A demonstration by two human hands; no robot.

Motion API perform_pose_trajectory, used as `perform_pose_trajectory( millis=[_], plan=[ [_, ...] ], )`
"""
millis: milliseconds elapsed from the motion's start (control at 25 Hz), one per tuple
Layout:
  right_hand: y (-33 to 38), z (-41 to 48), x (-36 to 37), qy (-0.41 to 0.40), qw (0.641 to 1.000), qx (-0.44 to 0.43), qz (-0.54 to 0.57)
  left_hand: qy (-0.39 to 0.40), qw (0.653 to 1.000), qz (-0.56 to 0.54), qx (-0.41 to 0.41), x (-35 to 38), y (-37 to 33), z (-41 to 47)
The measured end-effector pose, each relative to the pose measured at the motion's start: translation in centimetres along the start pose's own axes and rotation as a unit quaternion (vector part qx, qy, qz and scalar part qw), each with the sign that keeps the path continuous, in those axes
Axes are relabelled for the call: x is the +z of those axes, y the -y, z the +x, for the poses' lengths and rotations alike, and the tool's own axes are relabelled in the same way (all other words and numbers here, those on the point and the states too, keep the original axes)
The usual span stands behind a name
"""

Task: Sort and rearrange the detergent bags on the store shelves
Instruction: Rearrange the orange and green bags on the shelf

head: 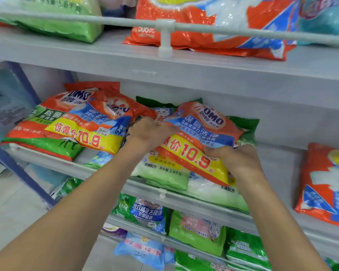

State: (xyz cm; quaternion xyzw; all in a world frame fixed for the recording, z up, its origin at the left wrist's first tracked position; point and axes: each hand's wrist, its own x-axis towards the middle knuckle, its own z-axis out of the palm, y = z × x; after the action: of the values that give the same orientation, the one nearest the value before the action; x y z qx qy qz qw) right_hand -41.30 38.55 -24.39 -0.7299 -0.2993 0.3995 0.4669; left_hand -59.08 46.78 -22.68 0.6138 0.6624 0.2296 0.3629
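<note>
With the orange stack (76, 124) at left, the left hand (150, 132) curls over the OMO bag (204, 133) at its left edge and the right hand (234, 156) grips its right edge. The bag lies tilted atop green bags (247, 127); it is probably best lifted level, then squared onto that stack.

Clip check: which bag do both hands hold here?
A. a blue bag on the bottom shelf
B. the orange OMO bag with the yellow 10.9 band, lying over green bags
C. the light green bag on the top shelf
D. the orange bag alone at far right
B: the left hand and the right hand both grip edges of the orange OMO bag, which lies tilted over the green bags.
</note>
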Motion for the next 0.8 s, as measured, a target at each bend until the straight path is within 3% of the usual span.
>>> perform_pose_trajectory(
  millis=[120,200,360,560,680,800],
  plan=[
    [-1.1,-0.4,-2.2,0.047,0.997,0.034,0.045,0.135,0.986,-0.033,-0.093,-2.1,0.4,-2.2],
    [-2.5,-1.7,-3.1,0.081,0.995,0.016,0.057,0.176,0.978,-0.044,-0.102,-2.2,1.9,-3.6],
    [-4.3,-4.9,-3.2,0.132,0.984,-0.022,0.117,0.148,0.975,-0.148,-0.079,-1.3,4.5,-5.2],
    [-4.2,-8.1,-3.5,0.250,0.941,0.120,0.193,0.182,0.924,-0.324,-0.085,-3.1,7.5,-11.3],
    [-3.6,-10.9,-3.3,0.296,0.928,0.148,0.171,0.170,0.885,-0.424,-0.094,-4.5,9.6,-16.4],
    [-2.4,-14.4,-2.4,0.346,0.908,0.174,0.159,0.125,0.880,-0.443,-0.122,-7.2,10.6,-19.9]
  ],
)
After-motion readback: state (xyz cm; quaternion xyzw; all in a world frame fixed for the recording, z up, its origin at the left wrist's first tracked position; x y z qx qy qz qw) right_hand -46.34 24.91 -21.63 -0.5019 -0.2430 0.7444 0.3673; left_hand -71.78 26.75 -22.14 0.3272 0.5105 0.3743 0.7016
